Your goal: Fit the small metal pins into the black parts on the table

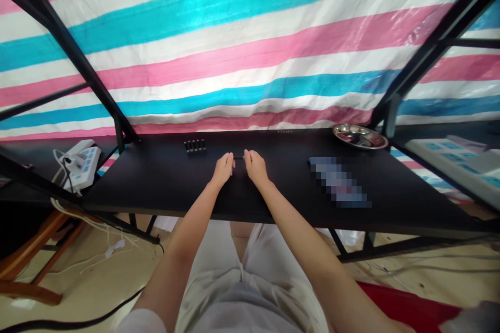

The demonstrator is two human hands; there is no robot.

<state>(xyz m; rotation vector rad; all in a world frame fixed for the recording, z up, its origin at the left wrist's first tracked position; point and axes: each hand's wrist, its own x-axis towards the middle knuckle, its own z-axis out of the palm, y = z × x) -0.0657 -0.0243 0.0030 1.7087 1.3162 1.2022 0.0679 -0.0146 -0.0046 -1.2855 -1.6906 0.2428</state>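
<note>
My left hand (223,167) and my right hand (254,165) rest close together on the black table (164,182), both with fingers curled. Between them they pinch a small dark rod-like piece (238,157), one hand at each end. A short row of small dark pieces (195,145) lies on the table just beyond my left hand.
A shallow metal dish (360,136) sits at the table's far right. A blurred-out object (339,182) lies right of my hands. A white power strip (81,162) with cables is on the left. Black frame bars (66,44) slant up on both sides before a striped tarp.
</note>
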